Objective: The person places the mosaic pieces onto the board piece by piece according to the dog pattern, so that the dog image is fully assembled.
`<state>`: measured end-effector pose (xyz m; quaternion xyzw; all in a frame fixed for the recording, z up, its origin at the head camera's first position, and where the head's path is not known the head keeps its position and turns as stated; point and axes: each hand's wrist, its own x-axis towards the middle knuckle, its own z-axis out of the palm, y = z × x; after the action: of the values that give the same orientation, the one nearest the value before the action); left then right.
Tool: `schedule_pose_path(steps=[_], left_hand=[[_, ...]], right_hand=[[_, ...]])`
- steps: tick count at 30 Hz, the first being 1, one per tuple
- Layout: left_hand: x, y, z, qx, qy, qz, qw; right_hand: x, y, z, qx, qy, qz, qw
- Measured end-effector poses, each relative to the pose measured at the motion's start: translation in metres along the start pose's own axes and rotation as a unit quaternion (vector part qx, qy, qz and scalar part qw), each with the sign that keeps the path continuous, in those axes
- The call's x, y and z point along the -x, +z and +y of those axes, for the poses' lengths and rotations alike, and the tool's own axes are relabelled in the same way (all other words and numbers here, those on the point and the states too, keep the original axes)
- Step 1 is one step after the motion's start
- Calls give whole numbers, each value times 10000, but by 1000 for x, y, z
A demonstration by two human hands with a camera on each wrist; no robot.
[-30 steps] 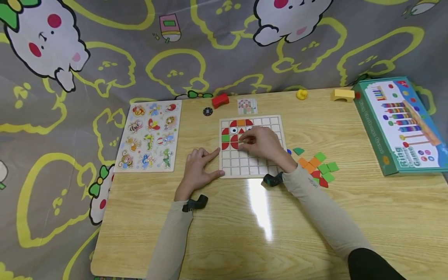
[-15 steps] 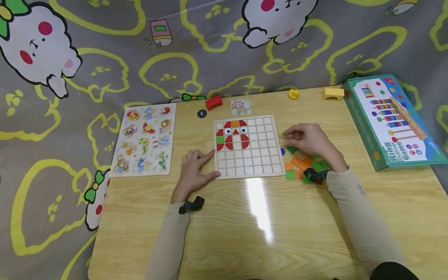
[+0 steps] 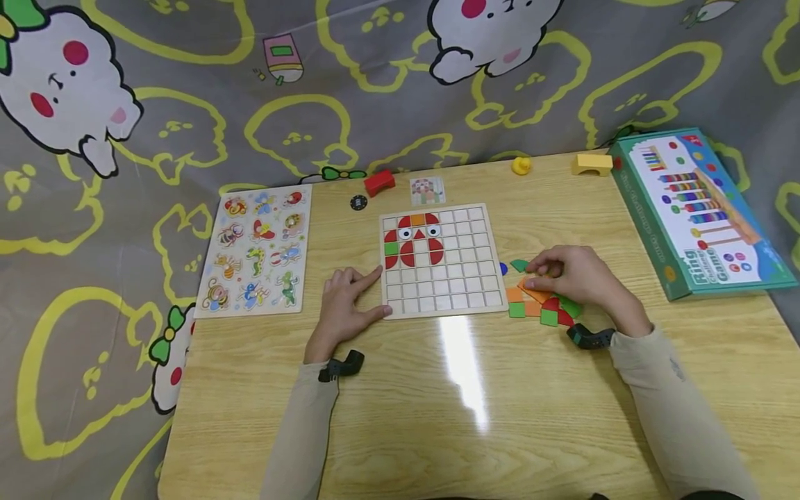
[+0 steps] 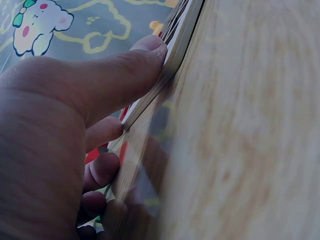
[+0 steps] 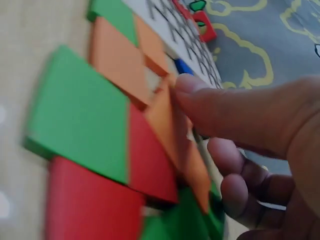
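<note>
In the head view a pale wooden grid board (image 3: 440, 288) lies mid-table, with red, orange, green and eye-printed tiles in its upper-left cells. My left hand (image 3: 344, 305) rests at the board's left side, thumb and index finger spread along the edge. The left wrist view shows the thumb (image 4: 135, 67) against the board's side. My right hand (image 3: 578, 278) is over the loose tiles right of the board, thumb and index finger apart. In the right wrist view its thumb touches a tilted orange tile (image 5: 167, 125), beside green (image 5: 82, 115) and red (image 5: 95, 200) tiles.
A picture card (image 3: 428, 191), a red block (image 3: 379, 182), a black round chip (image 3: 359, 203), a yellow duck (image 3: 521, 165) and a yellow arch block (image 3: 592, 164) line the back. An insect-picture puzzle board (image 3: 255, 250) lies left; a green game box (image 3: 700, 215) stands right.
My right hand has moved from the board rightward to the loose tiles and down onto them. A red piece now shows in the board's right column of tiles. The left hand stays put.
</note>
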<state>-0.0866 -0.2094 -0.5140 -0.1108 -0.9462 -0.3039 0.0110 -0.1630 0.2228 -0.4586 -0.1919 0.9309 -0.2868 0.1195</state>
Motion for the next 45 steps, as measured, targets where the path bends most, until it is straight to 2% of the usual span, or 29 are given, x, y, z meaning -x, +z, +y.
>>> schedule_pose_path(steps=[6, 12, 17, 22, 26, 29, 34, 41, 42, 45], left_hand=[[0, 0, 0, -25, 1, -9, 10000], [0, -1, -1, -119, 25, -24, 9999], [0, -2, -1, -170, 51, -51, 9998], [0, -3, -2, -231, 24, -125, 9997], [0, -4, -2, -253, 34, -159, 9995], [0, -3, -1, -261, 83, -158, 9995], [0, -1, -2, -279, 100, -162, 9994], [-1, -1, -3, -245, 71, -167, 9995], [-1, -1, -4, -251, 74, -165, 9995], [-1, -1, -4, -290, 70, -173, 9994]], right_hand=[[7, 6, -8, 241, 206, -72, 9995], [7, 8, -11, 221, 76, -101, 9997], [3, 7, -9, -227, -9, -74, 9997], [-11, 8, -12, -735, -165, 372, 9965], [-27, 14, -25, -1330, -15, 732, 9884], [-39, 21, -35, -1901, 193, 846, 9779], [-58, 34, -51, -2563, 427, 721, 9630], [-79, 49, -75, -3162, 396, 166, 9477], [-81, 52, -78, -3193, 375, 127, 9468], [-88, 60, -82, -2869, 76, 107, 9579]])
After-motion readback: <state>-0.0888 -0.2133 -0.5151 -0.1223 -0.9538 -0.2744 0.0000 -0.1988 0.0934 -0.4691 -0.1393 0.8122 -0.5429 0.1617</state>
